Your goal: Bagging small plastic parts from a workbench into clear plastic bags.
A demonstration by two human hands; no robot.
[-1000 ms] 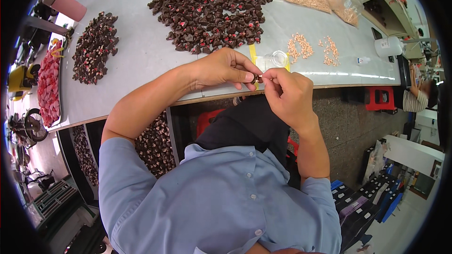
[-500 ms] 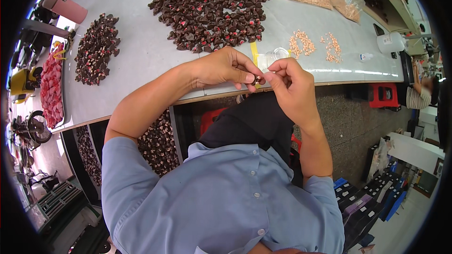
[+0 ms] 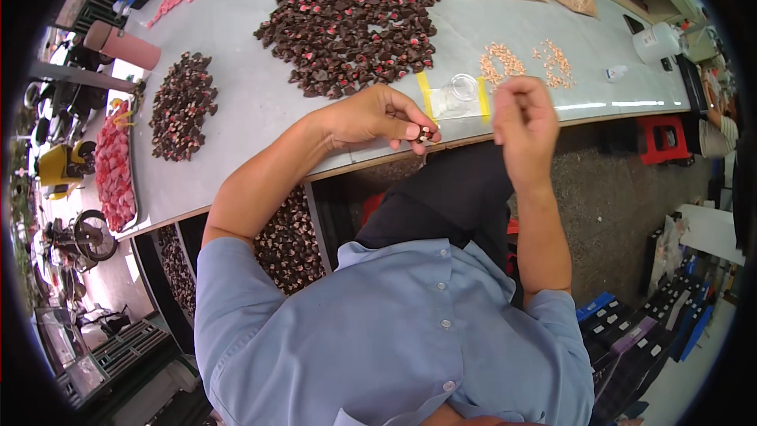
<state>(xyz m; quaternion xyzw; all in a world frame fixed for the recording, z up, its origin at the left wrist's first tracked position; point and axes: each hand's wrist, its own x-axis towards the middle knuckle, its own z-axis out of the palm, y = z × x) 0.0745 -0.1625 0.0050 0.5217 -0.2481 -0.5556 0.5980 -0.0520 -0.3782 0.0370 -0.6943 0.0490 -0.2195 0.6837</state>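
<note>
Small dark piece (image 3: 426,135) in left hand (image 3: 374,117) grip — fingertip-pinched.

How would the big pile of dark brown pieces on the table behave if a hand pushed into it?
The big pile of dark pieces would probably spread rather than slide as one, since the pieces lie loose. Each looks small and light: the left hand pinches one at its fingertips. Strays at the edges suggest they scatter easily.

- A long grey table (image 3: 236,110) runs across the upper view, lit brightly.
- A speckled dark floor (image 3: 615,197) lies below its edge.
- A red stool (image 3: 661,138) stands at right.
- Shelves (image 3: 169,268) sit under the table.
</note>
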